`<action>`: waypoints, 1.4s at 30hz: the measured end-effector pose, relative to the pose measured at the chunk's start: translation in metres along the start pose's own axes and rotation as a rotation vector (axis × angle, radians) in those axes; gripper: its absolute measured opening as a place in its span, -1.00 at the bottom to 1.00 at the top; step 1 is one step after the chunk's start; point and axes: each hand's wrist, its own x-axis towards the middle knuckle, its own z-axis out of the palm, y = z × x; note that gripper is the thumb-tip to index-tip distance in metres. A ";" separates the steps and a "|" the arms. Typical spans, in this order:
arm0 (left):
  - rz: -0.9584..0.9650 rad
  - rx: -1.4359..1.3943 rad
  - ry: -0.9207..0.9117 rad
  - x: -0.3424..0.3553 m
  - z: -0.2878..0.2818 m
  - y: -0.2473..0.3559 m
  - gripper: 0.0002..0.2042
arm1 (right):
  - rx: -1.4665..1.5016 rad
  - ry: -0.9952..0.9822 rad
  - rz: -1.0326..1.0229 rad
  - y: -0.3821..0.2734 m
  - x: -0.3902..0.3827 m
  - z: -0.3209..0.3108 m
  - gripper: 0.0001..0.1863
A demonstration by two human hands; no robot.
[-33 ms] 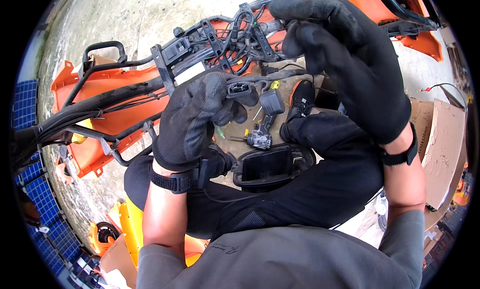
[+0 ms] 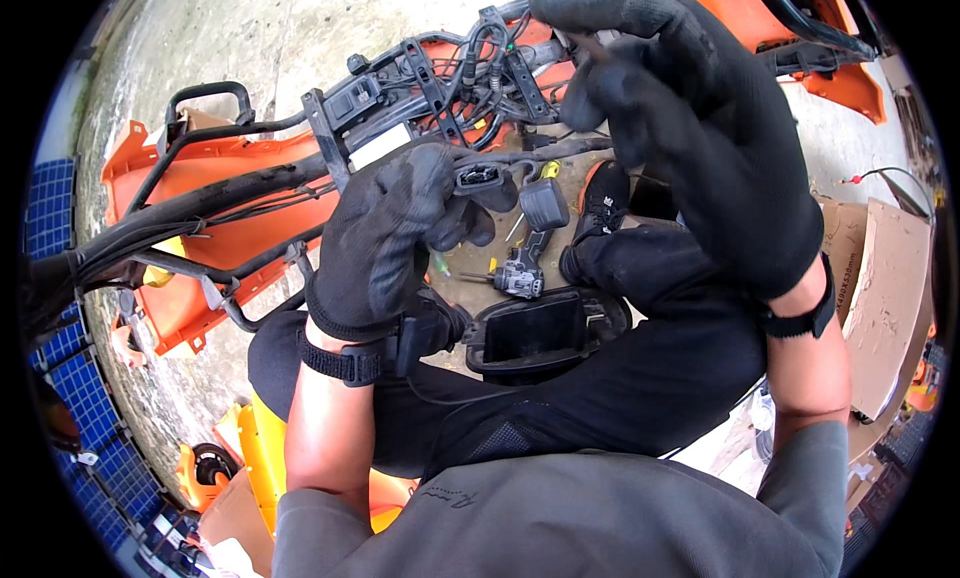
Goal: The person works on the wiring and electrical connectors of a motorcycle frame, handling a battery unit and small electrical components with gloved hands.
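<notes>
Connector point(image 2: 478, 178), black and oval, sits in the left hand point(image 2: 385, 228), whose gloved fingers are clamped on it, its open face turned up. The right hand point(image 2: 715, 148) hangs well apart from it, fingers bent; a blurred brownish streak shows among them, and whether they grip anything I cannot tell.

The likeliest trouble is harm to the contacts: a careless poke into that open face could bend one, and gloves blunt the feel. If the streak is a small part, a loose pinch could drop it, perhaps into the tub point(image 2: 484, 364) below. A tug on the connector might also strain any wire behind it.

Counted: one connector, two hands, one drill point(image 2: 540, 206) on the floor point(image 2: 270, 38), one tub just beside it, one frame point(image 2: 250, 183). The cables point(image 2: 470, 58) are too tangled to number.
</notes>
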 end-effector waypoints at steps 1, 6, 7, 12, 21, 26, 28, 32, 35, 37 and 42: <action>0.017 -0.015 -0.005 0.000 0.000 0.000 -0.55 | 0.023 -0.008 0.028 -0.003 -0.005 0.004 -0.71; 0.137 0.104 -0.057 0.002 -0.010 -0.009 -0.62 | -0.391 -0.150 -0.159 -0.006 -0.012 0.009 -0.71; 0.158 0.176 -0.050 0.002 -0.011 -0.009 -0.62 | -0.453 -0.160 -0.180 -0.007 -0.013 0.009 -0.70; 0.116 0.349 0.009 -0.001 -0.005 -0.002 -0.62 | -0.455 -0.173 -0.113 -0.007 -0.014 0.010 -0.70; 0.037 0.042 -0.006 0.003 -0.003 -0.011 -0.50 | -0.490 -0.063 -0.218 0.000 -0.011 0.010 -0.77; 0.082 0.134 -0.048 0.004 0.002 -0.005 -0.46 | -0.560 -0.100 -0.262 0.002 -0.013 0.010 -0.77; 0.095 0.127 -0.046 0.004 0.004 -0.004 -0.46 | -0.607 -0.105 -0.303 0.004 -0.015 0.010 -0.77; 0.123 0.114 -0.085 0.005 0.001 -0.005 -0.47 | -0.593 -0.135 -0.237 -0.001 -0.013 0.012 -0.76; 0.158 0.132 -0.114 0.005 0.001 -0.009 -0.48 | -0.620 -0.130 -0.246 0.003 -0.017 0.014 -0.75; 0.152 0.149 -0.115 0.005 0.000 -0.011 -0.49 | -0.613 -0.121 -0.272 0.007 -0.018 0.016 -0.76; 0.071 0.070 -0.021 0.000 0.003 -0.013 -0.48 | -0.601 -0.126 -0.210 0.008 -0.021 0.024 -0.78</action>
